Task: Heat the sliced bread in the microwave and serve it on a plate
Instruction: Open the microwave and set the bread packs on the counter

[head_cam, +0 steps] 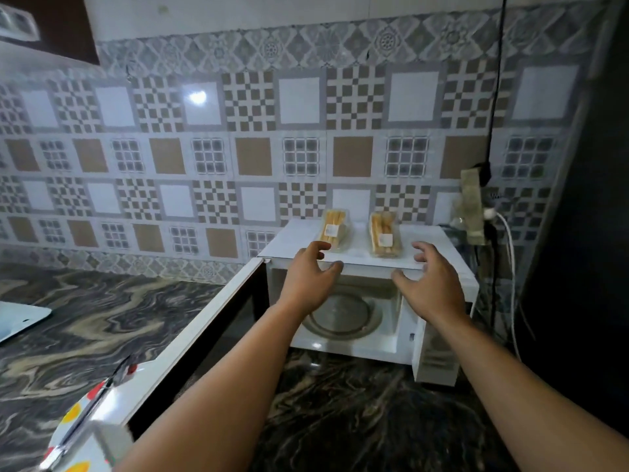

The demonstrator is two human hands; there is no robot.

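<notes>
A white microwave (pixel 439 247) stands on the counter with its door (pixel 190 338) swung wide open to the left. Inside it lies a bare glass turntable (pixel 343 316). Two clear packs of sliced bread sit on its top: the left pack (pixel 333 228) and the right pack (pixel 384 235). My left hand (pixel 311 277) reaches up toward the left pack, fingers spread and curved, holding nothing. My right hand (pixel 429 277) hovers just right of the right pack, fingers spread, also holding nothing. A white plate (pixel 73 434) with coloured dots shows at the lower left, partly behind the door.
The dark marbled counter (pixel 102 318) runs left and in front. A white object (pixel 20 318) lies at the far left edge. A power strip with plugs and cables (pixel 474 206) hangs right of the microwave, beside a dark tall surface (pixel 585 233).
</notes>
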